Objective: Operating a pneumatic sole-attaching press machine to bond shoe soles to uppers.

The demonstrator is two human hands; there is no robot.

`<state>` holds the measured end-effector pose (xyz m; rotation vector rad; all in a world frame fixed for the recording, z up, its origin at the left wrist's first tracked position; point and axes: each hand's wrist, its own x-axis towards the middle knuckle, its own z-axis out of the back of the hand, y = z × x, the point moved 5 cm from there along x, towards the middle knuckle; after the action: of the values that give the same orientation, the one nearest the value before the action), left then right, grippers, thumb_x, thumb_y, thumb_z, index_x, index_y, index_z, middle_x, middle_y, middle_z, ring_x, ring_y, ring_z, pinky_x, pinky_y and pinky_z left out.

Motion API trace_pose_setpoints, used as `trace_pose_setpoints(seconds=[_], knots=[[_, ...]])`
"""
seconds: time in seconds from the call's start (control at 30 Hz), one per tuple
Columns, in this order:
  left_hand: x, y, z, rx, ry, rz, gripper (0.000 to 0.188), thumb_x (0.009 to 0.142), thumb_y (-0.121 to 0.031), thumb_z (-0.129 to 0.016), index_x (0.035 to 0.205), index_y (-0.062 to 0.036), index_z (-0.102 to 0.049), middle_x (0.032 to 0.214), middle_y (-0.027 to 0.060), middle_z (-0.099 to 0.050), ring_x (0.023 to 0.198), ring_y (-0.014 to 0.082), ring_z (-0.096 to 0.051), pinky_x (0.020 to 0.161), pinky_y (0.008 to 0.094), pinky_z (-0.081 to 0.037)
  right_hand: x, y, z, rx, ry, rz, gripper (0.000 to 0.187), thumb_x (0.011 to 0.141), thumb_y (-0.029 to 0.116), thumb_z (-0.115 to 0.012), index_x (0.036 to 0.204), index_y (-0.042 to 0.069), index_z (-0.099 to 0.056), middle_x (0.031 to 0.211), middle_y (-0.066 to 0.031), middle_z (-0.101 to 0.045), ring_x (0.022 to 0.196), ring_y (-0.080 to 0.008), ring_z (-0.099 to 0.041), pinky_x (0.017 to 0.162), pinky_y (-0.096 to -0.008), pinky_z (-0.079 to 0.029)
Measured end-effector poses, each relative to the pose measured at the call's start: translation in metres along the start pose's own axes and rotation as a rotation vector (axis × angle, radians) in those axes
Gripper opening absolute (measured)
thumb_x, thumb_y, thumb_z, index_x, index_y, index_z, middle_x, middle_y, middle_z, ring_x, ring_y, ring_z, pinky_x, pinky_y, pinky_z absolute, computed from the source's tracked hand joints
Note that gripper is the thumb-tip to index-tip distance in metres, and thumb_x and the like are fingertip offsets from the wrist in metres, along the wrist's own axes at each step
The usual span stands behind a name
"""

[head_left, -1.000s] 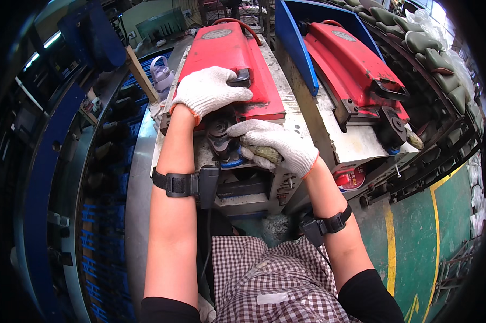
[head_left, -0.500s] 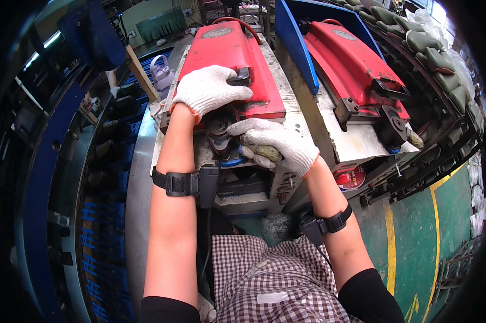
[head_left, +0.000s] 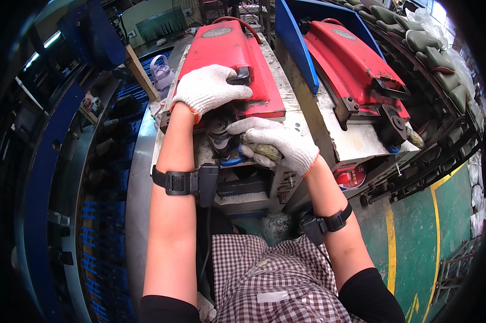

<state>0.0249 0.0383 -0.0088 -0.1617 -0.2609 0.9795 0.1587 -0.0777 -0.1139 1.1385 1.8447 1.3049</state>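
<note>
A red machine cover (head_left: pixel 213 51) lies in front of me on a worn pale machine top. My left hand (head_left: pixel 210 89), in a white knit glove, rests on it with fingers closed round its black handle (head_left: pixel 242 77). My right hand (head_left: pixel 279 141), also gloved, is wrapped round a grip covered in stained greenish cloth (head_left: pixel 264 152) at the machine's front edge. Its index finger reaches left to a dark metal latch (head_left: pixel 218 132) with a blue base. My left palm hides part of the cover's front.
To the right stands a second machine with a red cover (head_left: pixel 342 64) and a blue guard (head_left: pixel 302 43). Beyond it is a rack of olive padded pieces (head_left: pixel 436 59). A lilac bottle (head_left: pixel 162 75) stands at the left, near blue racks (head_left: pixel 95 258). The green floor (head_left: pixel 415 231) has yellow lines.
Both my hands keep their places and grips. At the far left, a pale arm-like shape near the wooden post has gone from view.
</note>
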Motion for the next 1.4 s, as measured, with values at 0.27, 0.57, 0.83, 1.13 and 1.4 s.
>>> trace_pose_setpoints(seconds=[0.27, 0.57, 0.83, 1.13, 1.4], knots=[[0.000, 0.001, -0.001, 0.014, -0.014, 0.008, 0.068, 0.075, -0.071, -0.072, 0.114, -0.0159, -0.081, 0.112, 0.0151, -0.078, 0.105, 0.0354, -0.073, 0.095, 0.0406, -0.055, -0.002, 0.002, 0.000, -0.060, 0.043, -0.028, 0.043, 0.105, 0.027, -0.061, 0.140, 0.002, -0.064, 0.110, -0.0084, -0.070, 0.085, -0.0094, -0.066, 0.061, -0.0203, -0.050], [-0.002, 0.001, -0.001, 0.014, -0.096, -0.033, 0.059, 0.079, -0.062, -0.076, 0.108, -0.0113, -0.081, 0.102, 0.0156, -0.077, 0.097, 0.0334, -0.074, 0.087, 0.0378, -0.054, -0.015, -0.003, -0.046, -0.339, -0.105, 0.107, 0.028, 0.106, 0.021, -0.054, 0.125, 0.004, -0.067, 0.086, 0.0006, -0.058, 0.062, -0.0075, -0.052, 0.057, -0.0247, -0.045], [0.003, 0.001, 0.005, -0.137, 0.142, -0.097, 0.053, 0.091, -0.053, -0.072, 0.113, -0.0056, -0.077, 0.093, 0.0157, -0.076, 0.087, 0.0257, -0.073, 0.083, 0.0363, -0.053, 0.007, -0.079, -0.131, -0.582, -0.446, 0.543, 0.071, 0.101, 0.023, -0.067, 0.162, 0.010, -0.033, 0.143, -0.0255, -0.061, 0.126, -0.0432, -0.064, 0.101, -0.0471, -0.054], [0.008, -0.018, 0.086, 0.072, -0.089, -0.094, 0.040, 0.079, -0.043, -0.077, 0.097, -0.0075, -0.079, 0.077, 0.0141, -0.073, 0.074, 0.0294, -0.072, 0.076, 0.0385, -0.057, -0.021, -0.098, -0.102, -1.047, -0.139, 0.586, 0.054, 0.093, 0.017, -0.073, 0.145, 0.011, -0.059, 0.093, -0.0122, -0.068, 0.086, -0.0345, -0.070, 0.077, -0.0432, -0.058], [0.021, -0.016, 0.166, -0.166, -0.443, -0.327, 0.050, 0.089, -0.042, -0.076, 0.126, -0.0087, -0.073, 0.114, 0.0181, -0.075, 0.093, 0.0319, -0.074, 0.087, 0.0402, -0.058, -0.017, -0.193, -0.024, -0.794, -0.538, 0.371, 0.024, 0.097, 0.012, -0.063, 0.118, 0.007, -0.074, 0.105, -0.0181, -0.069, 0.098, -0.0367, -0.070, 0.089, -0.0434, -0.056]])
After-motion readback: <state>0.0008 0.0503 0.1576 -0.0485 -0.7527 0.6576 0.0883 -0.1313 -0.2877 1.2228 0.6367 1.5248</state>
